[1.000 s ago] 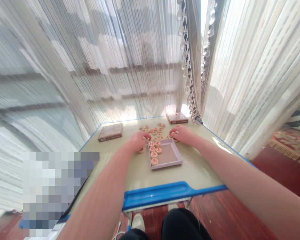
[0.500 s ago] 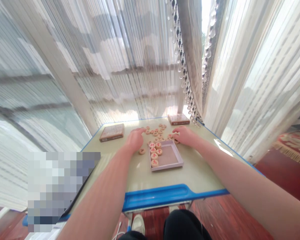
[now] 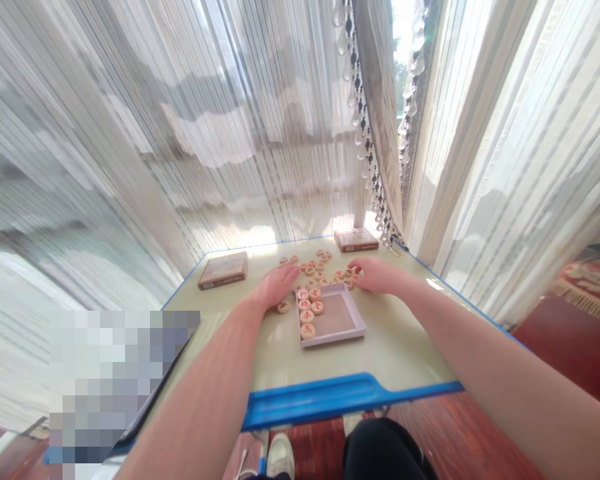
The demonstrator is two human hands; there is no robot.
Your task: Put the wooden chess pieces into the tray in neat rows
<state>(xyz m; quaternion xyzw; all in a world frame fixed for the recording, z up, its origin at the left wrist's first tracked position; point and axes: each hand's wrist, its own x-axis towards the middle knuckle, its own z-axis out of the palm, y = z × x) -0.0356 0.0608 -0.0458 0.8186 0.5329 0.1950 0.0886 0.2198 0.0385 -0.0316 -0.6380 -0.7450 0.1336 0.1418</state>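
Observation:
A shallow lilac tray (image 3: 351, 329) lies on a cream table (image 3: 395, 347) and holds several round wooden discs with red marks (image 3: 307, 313) along its left side. More discs (image 3: 320, 263) lie loose on the table behind the tray. My left hand (image 3: 276, 285) lies flat, fingers stretched toward the loose discs, just left of the tray; one disc (image 3: 283, 307) sits beside its wrist. My right hand (image 3: 375, 275) rests behind the tray's far right corner, fingers curled on a disc with a red mark (image 3: 359, 271).
Two flat brown boxes lie on the table, one at the far left (image 3: 222, 269) and one at the far right (image 3: 356, 239). A blue rim (image 3: 310, 401) runs along the near edge. Sheer curtains and a beaded tassel (image 3: 375, 180) hang behind. Red wooden floor lies to the right.
My left hand has stretched forward from beside the tray toward the loose discs and flattened. My right hand stays behind the tray, now pinching one disc. The camera tilted slightly.

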